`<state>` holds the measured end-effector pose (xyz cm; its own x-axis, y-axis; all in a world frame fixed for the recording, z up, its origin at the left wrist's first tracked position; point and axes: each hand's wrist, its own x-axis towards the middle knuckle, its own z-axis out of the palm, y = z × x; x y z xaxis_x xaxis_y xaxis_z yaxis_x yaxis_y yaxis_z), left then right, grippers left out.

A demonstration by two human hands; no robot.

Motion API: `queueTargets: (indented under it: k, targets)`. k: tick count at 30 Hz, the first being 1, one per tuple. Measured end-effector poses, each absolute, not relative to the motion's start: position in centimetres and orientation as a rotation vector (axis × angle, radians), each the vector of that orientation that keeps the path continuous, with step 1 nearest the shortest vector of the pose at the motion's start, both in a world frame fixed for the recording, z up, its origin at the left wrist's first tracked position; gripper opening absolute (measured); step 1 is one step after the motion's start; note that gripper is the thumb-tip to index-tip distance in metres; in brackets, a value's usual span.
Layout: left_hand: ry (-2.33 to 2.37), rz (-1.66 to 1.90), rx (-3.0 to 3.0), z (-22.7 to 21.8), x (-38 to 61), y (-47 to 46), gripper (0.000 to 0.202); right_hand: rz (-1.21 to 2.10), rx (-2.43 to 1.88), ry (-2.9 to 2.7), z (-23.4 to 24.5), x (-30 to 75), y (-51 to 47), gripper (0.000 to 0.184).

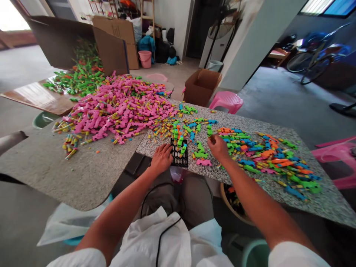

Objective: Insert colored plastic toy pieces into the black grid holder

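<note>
My left hand (161,158) lies with fingers stretched out along the left edge of a black tray with holes (182,161). Several green toy cars on yellow-and-orange tubes, among them one toy (183,149), stand upright in the tray. To the right of it, my right hand (218,148) pinches a green toy car (209,130) just above the granite table (215,172). Between the hands lie a pink toy car (204,162) and a small group of green toy cars (200,151).
A large heap of pink toys (125,105) covers the left table, with green toys (80,79) spilling from a cardboard box (63,44) behind. Mixed-colour toys (267,152) spread over the right side. Beyond the table stand a brown carton (198,89) and a pink stool (228,101).
</note>
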<state>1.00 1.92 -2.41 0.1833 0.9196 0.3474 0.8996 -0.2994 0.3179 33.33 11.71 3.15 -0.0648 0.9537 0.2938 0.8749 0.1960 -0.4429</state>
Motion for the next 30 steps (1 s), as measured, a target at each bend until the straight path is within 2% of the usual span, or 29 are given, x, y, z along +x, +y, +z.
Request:
queueTargets:
  k: [5, 8, 13, 17, 21, 25, 30]
  targets:
    - [1.837, 0.740, 2.369, -2.5, 1.0, 2.0, 0.049, 0.701, -1.562, -1.756, 1.6, 26.9, 2.9, 0.031]
    - [1.839, 0.735, 2.377, -2.5, 1.0, 2.0, 0.049, 0.821, -1.512, -1.761, 0.1, 24.6, 0.0, 0.029]
    - [1.846, 0.712, 2.380, -2.3, 1.0, 1.8, 0.049, 0.666, -1.498, -1.886, -1.3, 24.1, -0.6, 0.027]
    - [1.843, 0.720, 2.372, -2.1, 1.1, 1.8, 0.049, 0.448, -1.481, -2.072, -1.3, 24.3, -0.4, 0.023]
    - [1.822, 0.718, 2.382, -1.9, 1.1, 1.8, 0.050, 0.375, -1.474, -2.185, -1.0, 23.4, -0.5, 0.017]
    - [1.813, 0.727, 2.411, -2.0, 1.0, 2.0, 0.049, 0.401, -1.570, -2.257, 0.3, 22.8, -0.6, 0.016]
    - [1.762, 0.729, 2.448, -2.8, 0.2, 2.6, 0.049, 0.727, -1.419, -2.390, 3.1, 25.9, 1.0, 0.024]
